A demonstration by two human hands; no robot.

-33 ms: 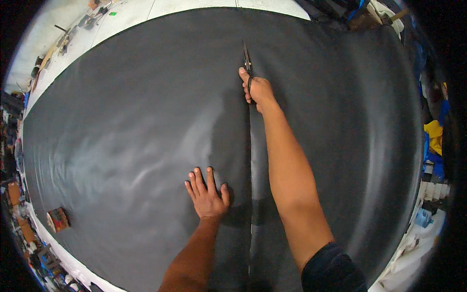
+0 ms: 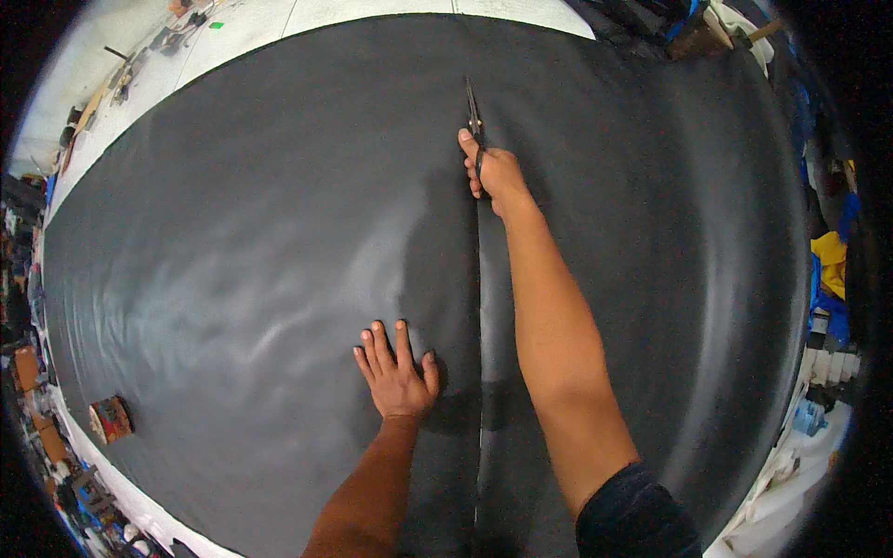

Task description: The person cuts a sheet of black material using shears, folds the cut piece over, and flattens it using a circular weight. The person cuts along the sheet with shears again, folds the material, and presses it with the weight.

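Observation:
A large sheet of smooth black material (image 2: 251, 232), like vinyl or leather, is spread before me. My right hand (image 2: 495, 175) reaches far forward, its fingers wrapped round the handles of a pair of scissors (image 2: 473, 116). The blades point away from me, close together along the sheet. From the scissors a long straight slit (image 2: 480, 307) runs back toward me, with a thin pale line showing in places. Left of the slit, my left hand (image 2: 398, 379) lies flat on the sheet, fingers spread, holding nothing.
A small patterned can or box (image 2: 113, 419) stands on the sheet at the near left. White surface (image 2: 326, 11) shows beyond the far edge. Cluttered items line the left side; a yellow cloth-like thing (image 2: 831, 262) and pale rolls (image 2: 791, 493) lie at the right.

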